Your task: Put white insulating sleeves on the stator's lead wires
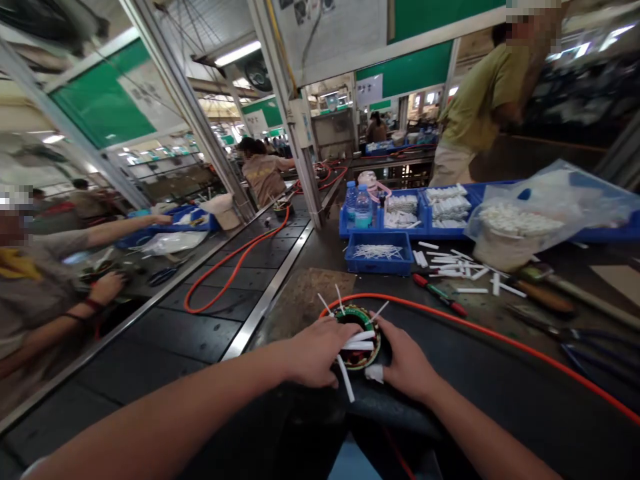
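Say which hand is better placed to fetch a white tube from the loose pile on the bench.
Right, probably. The right hand rests on the right edge of the wound ring, the side where the loose white tubes lie; the left hand would have to cross it.

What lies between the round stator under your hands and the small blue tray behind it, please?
In the head view, an orange hose crosses the bench between stator and tray.

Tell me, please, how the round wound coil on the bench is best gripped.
The round coil lies flat with white sleeves poking out of its face, so coming from above could bend them. Better grip its outer rim from both sides, as the left hand and right hand cup it.
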### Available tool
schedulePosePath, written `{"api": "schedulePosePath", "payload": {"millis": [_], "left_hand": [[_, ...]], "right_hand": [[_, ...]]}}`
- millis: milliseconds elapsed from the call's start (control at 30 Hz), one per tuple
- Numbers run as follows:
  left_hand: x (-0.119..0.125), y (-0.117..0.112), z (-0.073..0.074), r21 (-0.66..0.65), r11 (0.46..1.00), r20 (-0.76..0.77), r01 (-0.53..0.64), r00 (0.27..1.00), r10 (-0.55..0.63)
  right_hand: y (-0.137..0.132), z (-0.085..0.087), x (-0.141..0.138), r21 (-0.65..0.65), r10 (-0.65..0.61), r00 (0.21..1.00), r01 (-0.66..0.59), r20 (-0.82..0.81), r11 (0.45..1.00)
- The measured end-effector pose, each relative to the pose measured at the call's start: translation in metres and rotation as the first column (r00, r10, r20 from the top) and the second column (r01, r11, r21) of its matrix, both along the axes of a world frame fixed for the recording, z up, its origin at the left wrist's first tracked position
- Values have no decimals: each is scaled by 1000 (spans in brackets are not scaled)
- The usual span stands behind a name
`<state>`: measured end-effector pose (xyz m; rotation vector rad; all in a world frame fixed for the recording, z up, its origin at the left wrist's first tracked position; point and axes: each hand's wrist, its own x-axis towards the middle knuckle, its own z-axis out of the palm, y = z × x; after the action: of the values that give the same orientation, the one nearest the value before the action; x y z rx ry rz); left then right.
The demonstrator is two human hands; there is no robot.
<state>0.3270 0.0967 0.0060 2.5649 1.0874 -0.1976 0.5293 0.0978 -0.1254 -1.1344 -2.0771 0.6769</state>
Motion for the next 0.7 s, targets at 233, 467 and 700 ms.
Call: {"api": "schedulePosePath", "payload": {"millis": [233, 467, 700], "left_hand": [[4, -5, -40, -13, 947, 219, -321, 923, 316], [15, -10, -45, 4, 893, 243, -450, 867, 436], [-25, -7, -29, 141, 984, 246, -109, 967, 72]], "right_hand": [[2, 9, -1, 2, -5, 1000, 5, -14, 1000], [7, 11, 0, -53, -13, 998, 10, -60, 999], [-12, 14, 9, -9, -48, 997, 47, -64, 999]]}}
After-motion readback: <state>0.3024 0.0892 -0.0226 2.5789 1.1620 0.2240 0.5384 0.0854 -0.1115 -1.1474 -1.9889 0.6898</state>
